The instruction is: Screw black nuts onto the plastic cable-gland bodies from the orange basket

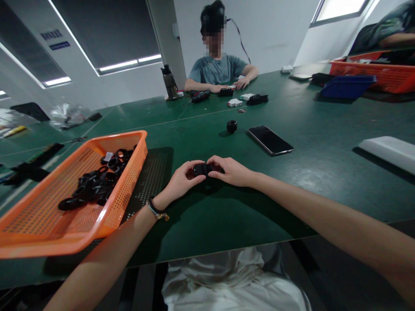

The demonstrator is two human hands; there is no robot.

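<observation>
Between my two hands, just over the green table (207, 224), is a small black ribbed plastic part (202, 169). My left hand (184, 178) grips its left end with thumb and fingers. On its right end, my right hand (228, 170) closes with thumb and forefinger. The fingers cover both ends, so I cannot tell whether it is one piece or two joined ones. Farther back, a similar round black part (231, 126) stands by itself on the table.
An orange basket (142, 149) of black rings and caps sits left of my left hand. A phone (270, 140) lies beyond my right hand. Across the table sits a person (217, 69) near a power drill (200, 96) and a bottle (169, 82). A blue tray (348, 86) lies far right.
</observation>
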